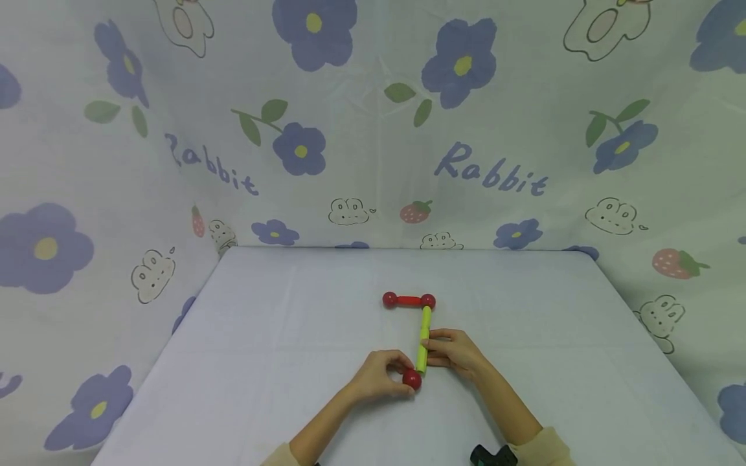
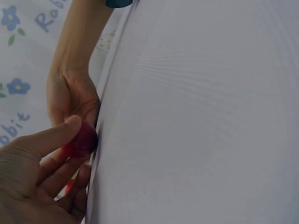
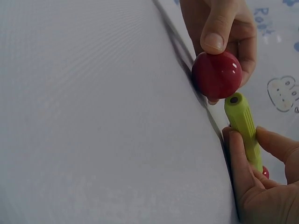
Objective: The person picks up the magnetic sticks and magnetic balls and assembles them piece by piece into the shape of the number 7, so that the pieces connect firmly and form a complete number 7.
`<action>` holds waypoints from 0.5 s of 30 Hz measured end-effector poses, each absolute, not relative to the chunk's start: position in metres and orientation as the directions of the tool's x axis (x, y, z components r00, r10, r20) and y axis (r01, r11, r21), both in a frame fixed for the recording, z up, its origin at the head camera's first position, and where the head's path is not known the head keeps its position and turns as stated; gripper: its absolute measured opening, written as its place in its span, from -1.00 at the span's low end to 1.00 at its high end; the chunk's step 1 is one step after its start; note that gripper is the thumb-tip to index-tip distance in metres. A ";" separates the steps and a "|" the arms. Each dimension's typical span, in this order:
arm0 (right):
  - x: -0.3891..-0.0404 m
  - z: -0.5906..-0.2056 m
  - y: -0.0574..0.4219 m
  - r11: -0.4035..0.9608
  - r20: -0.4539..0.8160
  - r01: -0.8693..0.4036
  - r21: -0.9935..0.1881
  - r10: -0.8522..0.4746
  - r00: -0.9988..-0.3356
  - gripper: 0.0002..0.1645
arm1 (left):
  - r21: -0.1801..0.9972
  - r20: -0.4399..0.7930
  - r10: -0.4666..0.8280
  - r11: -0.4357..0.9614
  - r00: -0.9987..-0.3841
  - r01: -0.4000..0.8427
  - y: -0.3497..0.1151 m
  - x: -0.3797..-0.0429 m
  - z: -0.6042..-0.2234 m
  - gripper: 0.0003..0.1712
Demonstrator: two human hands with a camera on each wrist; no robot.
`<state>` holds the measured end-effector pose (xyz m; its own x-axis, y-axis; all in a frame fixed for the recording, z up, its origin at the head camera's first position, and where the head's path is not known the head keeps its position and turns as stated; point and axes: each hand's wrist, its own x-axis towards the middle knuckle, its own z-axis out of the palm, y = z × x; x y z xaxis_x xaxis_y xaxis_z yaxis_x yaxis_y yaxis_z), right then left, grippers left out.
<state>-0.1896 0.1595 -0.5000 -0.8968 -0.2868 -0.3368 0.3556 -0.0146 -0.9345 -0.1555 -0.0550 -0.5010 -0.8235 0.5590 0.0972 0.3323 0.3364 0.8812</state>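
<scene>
Between thumb and fingers, my left hand [image 1: 380, 375] pinches a red ball [image 1: 412, 379], seen close up in the right wrist view too [image 3: 217, 74]. My right hand [image 1: 457, 353] holds a yellow-green rod [image 1: 423, 342] from its right side, thumb and fingers on either side of it. The rod's near end, with a dark round spot on its face, is right by the held ball; whether they touch I cannot tell. At its far end the rod meets another red ball [image 1: 428, 301]. From there a red rod [image 1: 409, 301] runs left to a third red ball [image 1: 390, 299].
A white cloth covers the table [image 1: 262, 336]. Behind and beside it hangs a curtain [image 1: 361, 162] printed with flowers, rabbits and strawberries. A dark device [image 1: 493, 455] sits by the right wrist at the front edge of the head view.
</scene>
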 end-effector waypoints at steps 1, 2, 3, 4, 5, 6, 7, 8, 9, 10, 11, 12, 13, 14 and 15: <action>-0.190 -0.501 0.159 -0.015 -0.336 0.355 -0.935 -0.289 -0.897 -0.33 | 0.882 0.094 0.555 0.338 -0.826 0.328 -0.055 -0.155 -0.501 -0.58; -0.190 -0.501 0.159 -0.014 -0.335 0.354 -0.935 -0.290 -0.897 -0.33 | 0.882 0.093 0.554 0.339 -0.827 0.326 -0.055 -0.154 -0.501 -0.58; -0.190 -0.501 0.159 -0.013 -0.334 0.352 -0.936 -0.291 -0.897 -0.33 | 0.883 0.093 0.552 0.339 -0.829 0.325 -0.054 -0.154 -0.501 -0.58; -0.190 -0.502 0.160 -0.012 -0.332 0.350 -0.937 -0.291 -0.897 -0.33 | 0.883 0.090 0.550 0.341 -0.830 0.322 -0.054 -0.153 -0.501 -0.58; -0.190 -0.502 0.160 -0.010 -0.328 0.346 -0.938 -0.292 -0.898 -0.33 | 0.884 0.089 0.549 0.341 -0.831 0.320 -0.053 -0.153 -0.500 -0.59; -0.190 -0.503 0.160 -0.007 -0.326 0.343 -0.939 -0.292 -0.899 -0.33 | 0.885 0.084 0.547 0.343 -0.833 0.314 -0.052 -0.152 -0.500 -0.59; -0.190 -0.503 0.160 -0.006 -0.324 0.341 -0.940 -0.293 -0.900 -0.33 | 0.886 0.083 0.545 0.343 -0.834 0.313 -0.051 -0.152 -0.500 -0.59; -0.190 -0.504 0.160 -0.005 -0.321 0.337 -0.941 -0.293 -0.901 -0.33 | 0.887 0.080 0.543 0.345 -0.836 0.308 -0.051 -0.151 -0.500 -0.60; -0.190 -0.504 0.160 -0.005 -0.318 0.334 -0.942 -0.294 -0.901 -0.33 | 0.887 0.078 0.541 0.345 -0.837 0.306 -0.050 -0.151 -0.501 -0.60; -0.191 -0.505 0.160 -0.004 -0.316 0.332 -0.943 -0.294 -0.902 -0.33 | 0.887 0.078 0.539 0.347 -0.839 0.305 -0.049 -0.150 -0.501 -0.61; -0.191 -0.505 0.160 -0.004 -0.314 0.330 -0.944 -0.294 -0.902 -0.34 | 0.886 0.077 0.536 0.349 -0.841 0.304 -0.048 -0.150 -0.502 -0.61; -0.191 -0.506 0.160 -0.005 -0.314 0.330 -0.944 -0.295 -0.903 -0.34 | 0.885 0.076 0.533 0.354 -0.843 0.303 -0.047 -0.149 -0.502 -0.61; -0.191 -0.507 0.160 -0.007 -0.313 0.330 -0.944 -0.296 -0.902 -0.34 | 0.883 0.076 0.530 0.358 -0.845 0.304 -0.047 -0.149 -0.503 -0.62; -0.191 -0.507 0.160 -0.006 -0.312 0.329 -0.944 -0.297 -0.903 -0.35 | 0.882 0.075 0.527 0.361 -0.847 0.303 -0.046 -0.149 -0.503 -0.62; -0.191 -0.507 0.160 -0.007 -0.312 0.328 -0.944 -0.297 -0.903 -0.35 | 0.880 0.076 0.524 0.365 -0.848 0.304 -0.046 -0.149 -0.503 -0.62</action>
